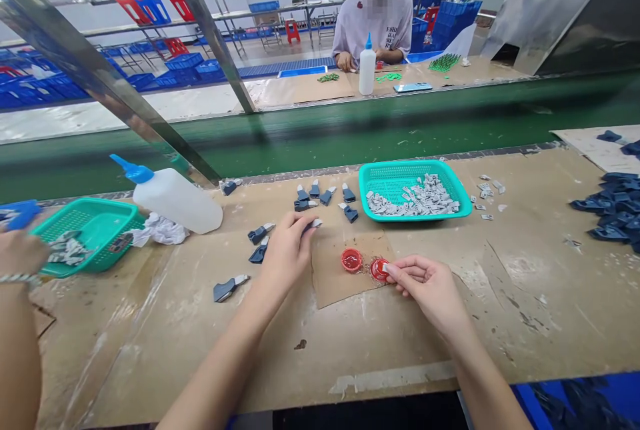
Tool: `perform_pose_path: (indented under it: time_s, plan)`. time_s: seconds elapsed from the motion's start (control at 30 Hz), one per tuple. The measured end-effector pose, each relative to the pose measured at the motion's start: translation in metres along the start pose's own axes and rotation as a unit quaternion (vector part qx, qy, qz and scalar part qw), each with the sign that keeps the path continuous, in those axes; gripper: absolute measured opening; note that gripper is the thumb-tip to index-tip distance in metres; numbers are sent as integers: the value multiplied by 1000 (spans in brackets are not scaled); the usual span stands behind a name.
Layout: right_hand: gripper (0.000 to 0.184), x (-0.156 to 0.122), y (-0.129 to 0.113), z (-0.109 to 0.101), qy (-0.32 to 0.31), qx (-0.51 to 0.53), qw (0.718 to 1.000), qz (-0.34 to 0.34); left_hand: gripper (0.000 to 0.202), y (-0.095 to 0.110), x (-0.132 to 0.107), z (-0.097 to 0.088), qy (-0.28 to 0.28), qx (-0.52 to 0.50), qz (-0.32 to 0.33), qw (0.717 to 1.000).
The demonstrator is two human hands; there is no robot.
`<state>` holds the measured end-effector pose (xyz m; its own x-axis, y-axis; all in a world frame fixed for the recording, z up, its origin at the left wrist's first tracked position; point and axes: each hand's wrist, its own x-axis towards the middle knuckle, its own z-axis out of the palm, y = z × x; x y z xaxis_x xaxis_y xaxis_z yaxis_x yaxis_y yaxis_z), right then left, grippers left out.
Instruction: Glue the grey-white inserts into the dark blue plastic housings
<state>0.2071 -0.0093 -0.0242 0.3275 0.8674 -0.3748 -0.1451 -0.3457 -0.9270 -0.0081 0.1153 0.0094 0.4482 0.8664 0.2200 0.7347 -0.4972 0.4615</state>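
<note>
My left hand is closed on a dark grey-blue plastic piece with a pale tip, mostly covered by the fingers. My right hand pinches a small pale grey piece at the rim of a red cap. Left of it stands another red cap with clear liquid inside. Both caps are on a square of brown cardboard. Several dark pieces with pale tips lie around my left hand. Beyond my right hand, a turquoise basket holds many small pale pieces.
A white bottle with a blue nozzle lies tilted by a crumpled cloth and another turquoise basket. Another person's hand reaches in at left. Dark pieces are heaped at right. A co-worker sits across the green belt.
</note>
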Motion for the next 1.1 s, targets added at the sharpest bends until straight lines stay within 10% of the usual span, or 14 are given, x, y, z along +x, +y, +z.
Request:
perform_pose_path:
  time_s: [0.23,0.57,1.1]
  plan:
    - [37,-2,-4,5,19,-56,998,-12,22,25,-52,-13,59,-369,-197,906]
    - [36,-3,2,10,37,-56,997,-33,27,44,-91,6,119,-551,-316,763]
    - [27,-39,-23,6,-44,35,998,-22,25,73,-90,35,87,-637,-303,703]
